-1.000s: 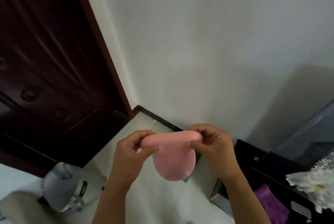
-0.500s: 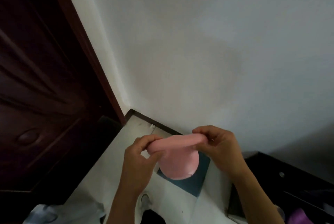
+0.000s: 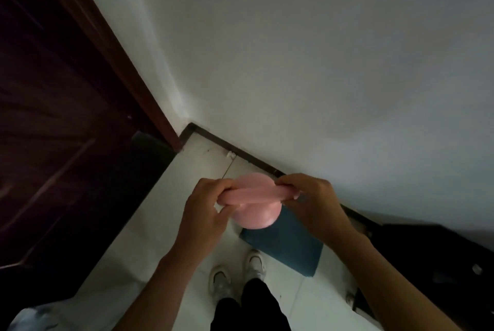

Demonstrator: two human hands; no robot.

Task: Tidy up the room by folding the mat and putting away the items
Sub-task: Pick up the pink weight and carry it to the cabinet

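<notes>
A soft pink round item point(image 3: 254, 198) is held in the air in front of me, bent over along its top edge. My left hand point(image 3: 205, 210) pinches its left end. My right hand point(image 3: 310, 198) pinches its right end. Its lower rounded part hangs below my fingers. On the white floor beneath it lies a folded dark teal mat point(image 3: 288, 245), close to the wall's dark skirting.
A dark wooden door point(image 3: 53, 116) fills the left side and a white wall point(image 3: 320, 63) stands ahead. My feet in white shoes point(image 3: 238, 272) stand on the tiled floor. Dark furniture point(image 3: 427, 263) sits at the right. Pale fabric point(image 3: 34, 317) lies at the bottom left.
The view has tilted downward, bringing the teal mat and my feet into sight. Both hands still hold the pink item, and its top fold now looks tighter.
</notes>
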